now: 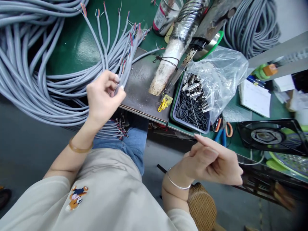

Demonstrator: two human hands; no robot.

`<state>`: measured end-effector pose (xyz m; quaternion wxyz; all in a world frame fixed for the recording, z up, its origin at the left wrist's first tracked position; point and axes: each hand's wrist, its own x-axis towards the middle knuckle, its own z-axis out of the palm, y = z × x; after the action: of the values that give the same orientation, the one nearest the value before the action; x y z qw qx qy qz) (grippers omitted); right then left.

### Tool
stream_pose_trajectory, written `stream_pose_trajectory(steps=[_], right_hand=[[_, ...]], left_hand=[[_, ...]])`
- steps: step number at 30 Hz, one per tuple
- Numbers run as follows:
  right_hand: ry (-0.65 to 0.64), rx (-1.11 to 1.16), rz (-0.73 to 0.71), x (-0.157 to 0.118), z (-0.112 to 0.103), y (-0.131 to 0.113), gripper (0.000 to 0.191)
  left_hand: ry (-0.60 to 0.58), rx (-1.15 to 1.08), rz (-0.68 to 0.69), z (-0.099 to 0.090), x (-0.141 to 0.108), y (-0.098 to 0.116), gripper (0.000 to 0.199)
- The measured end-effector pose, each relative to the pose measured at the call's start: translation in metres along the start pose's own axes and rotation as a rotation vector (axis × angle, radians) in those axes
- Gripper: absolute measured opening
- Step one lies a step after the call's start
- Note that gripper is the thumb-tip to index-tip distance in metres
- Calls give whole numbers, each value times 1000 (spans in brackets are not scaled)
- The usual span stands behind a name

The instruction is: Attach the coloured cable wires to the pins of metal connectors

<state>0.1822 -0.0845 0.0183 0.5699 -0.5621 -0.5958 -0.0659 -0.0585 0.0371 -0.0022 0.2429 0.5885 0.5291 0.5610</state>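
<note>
Grey cables [79, 78] spread in a thick bundle over the left of the green table, their stripped ends showing thin coloured wires. My left hand [104, 96] is closed round a grey cable near those ends, at the edge of a dark metal plate [138, 91]. Over the table's front edge, to the right, my right hand [214, 158] has its thumb and forefinger pinched together. A thin pale strand rises from the fingertips across a tray [204, 131] of small black tubes [190, 112] and metal connectors [193, 88]. What the right palm holds is hidden.
A soldering iron [183, 62] and a plastic-wrapped roll [168, 61] lean over the plate, beside yellow terminals [165, 103]. Right of the tray are pliers [223, 133], a black fan [269, 136] and papers [256, 98]. A woven stool [202, 207] stands below.
</note>
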Motion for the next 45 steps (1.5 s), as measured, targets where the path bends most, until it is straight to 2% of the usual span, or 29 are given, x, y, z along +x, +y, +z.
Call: stream_pose_trajectory(steps=[2,3,5,6,8,10,11,13,14,15,17,18,20,22,26,29,31,35,37,40,41,43,45], right_hand=[[217,46,-104,10,11,-4,25],[279,97,-119,15,18,-6,23],[345,199,-73,26,28,-7,22],[370,246,-49,30,31,-6,23],[363,311,6,35,34,-1,23],[308,350,74,36,31,7,25],[281,367,106,36,28,10,25],[221,371,162,33,22,15,26],[186,358,187,30,19,16,26],[155,341,207,28,17,16,26],[77,287,242,22,14,13,24],[33,254,250,18,14,11,23],[-72,172,250,12,16,7,21],[-182,104,233,5,23,4,17],[-341,99,187,-4,42,-1,21],[-404,153,185,-6,52,-4,21],[-429,220,153,-7,54,-6,21],[-525,230,-10,-12,52,-10,23],[-492,181,-18,-13,49,-11,20],[-311,112,162,-9,48,-9,15],[-293,101,234,-7,48,-8,14],[-355,124,338,-2,49,-6,12],[-439,172,376,1,51,-5,9]], left_hand=[[-123,-194,-40,-20,-8,24,19],[-261,-278,-58,-28,-13,37,22],[-679,-434,-69,-33,-22,63,26],[-899,-491,-89,-29,-27,72,29],[-1210,-602,-130,-14,-40,84,33],[-1296,-628,-198,8,-55,84,33],[-1282,-632,-249,18,-63,81,35],[-1175,-608,-331,32,-75,70,36],[-1066,-559,-311,35,-79,63,35],[-896,-493,-246,35,-80,55,31],[-592,-330,-57,30,-78,39,28],[-464,-251,-7,25,-75,31,26],[-327,-189,-30,15,-67,20,24],[-345,-291,-179,9,-61,15,23],[-518,-605,-516,9,-54,17,27],[-576,-739,-646,14,-54,22,28],[-601,-788,-682,17,-53,23,29],[-632,-807,-715,20,-52,21,27],[-651,-803,-720,20,-52,20,26],[-668,-783,-711,22,-52,20,26],[-674,-774,-702,22,-52,21,26],[-687,-757,-673,24,-53,23,26],[-695,-738,-629,26,-53,26,23]])
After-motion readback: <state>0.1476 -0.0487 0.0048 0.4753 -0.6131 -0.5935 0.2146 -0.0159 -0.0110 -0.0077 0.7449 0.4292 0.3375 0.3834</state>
